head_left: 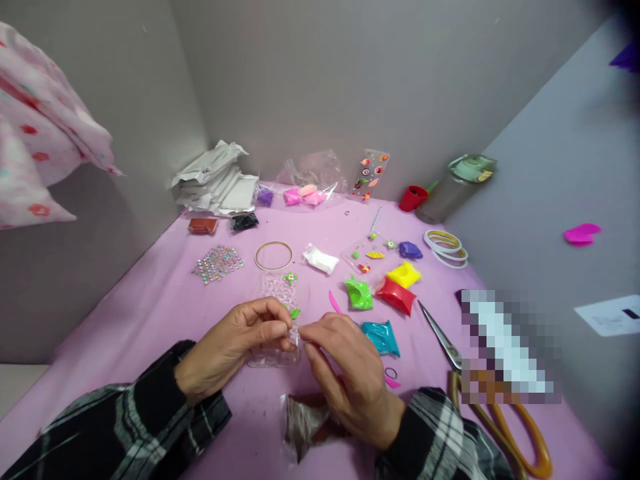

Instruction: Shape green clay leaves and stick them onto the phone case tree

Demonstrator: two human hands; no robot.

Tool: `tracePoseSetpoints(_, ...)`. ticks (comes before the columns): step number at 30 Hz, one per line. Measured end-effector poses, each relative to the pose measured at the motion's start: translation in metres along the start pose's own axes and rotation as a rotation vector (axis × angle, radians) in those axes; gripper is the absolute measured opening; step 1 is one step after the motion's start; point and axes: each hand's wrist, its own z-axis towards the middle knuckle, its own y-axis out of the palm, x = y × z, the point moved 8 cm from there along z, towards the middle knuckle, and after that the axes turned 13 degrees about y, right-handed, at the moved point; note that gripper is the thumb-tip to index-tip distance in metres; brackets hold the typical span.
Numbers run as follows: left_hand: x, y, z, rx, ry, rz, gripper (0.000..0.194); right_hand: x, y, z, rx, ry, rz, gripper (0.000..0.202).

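Note:
Fingertips and thumb of my left hand are pinched together over a clear plastic case; whatever lies between them is too small to make out. My right hand faces it closely, thumb and fingers also pressed together, their contents unclear. The clear case has a bubbly pattern, with a green and white flower near its top and a green leaf shape beside my left fingertips. Partly beneath my right hand lies a brown clay packet in clear wrap.
Right of my hands are green, red, yellow and teal packets, then large scissors. Farther back are a white packet, a bangle, gems and stacked white packets.

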Motion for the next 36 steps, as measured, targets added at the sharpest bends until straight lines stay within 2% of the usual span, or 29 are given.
tracePoseSetpoints(8,-0.0015,-0.0032,0.0000,0.027,-0.001,-0.001,0.025,0.0001,-0.0012,-0.0010,0.009,-0.010,0.005,0.022)
tracePoseSetpoints(16,0.0014,-0.0043,0.0014,0.013,0.077,0.108,0.022,0.0008,-0.0006,-0.0008,0.000,-0.002,0.011,0.022)
tracePoseSetpoints(24,0.0037,-0.0037,0.0030,-0.019,0.129,0.187,0.039,0.0007,-0.0014,-0.0014,0.009,-0.012,-0.001,0.019)
tracePoseSetpoints(32,-0.0003,-0.0073,0.0007,-0.007,0.103,0.188,0.017,-0.0016,-0.0017,0.0006,0.017,-0.028,0.022,0.018)
tracePoseSetpoints(36,-0.0003,-0.0069,0.0014,-0.001,0.114,0.163,0.017,-0.0014,-0.0014,0.0003,0.031,-0.033,0.010,0.017)
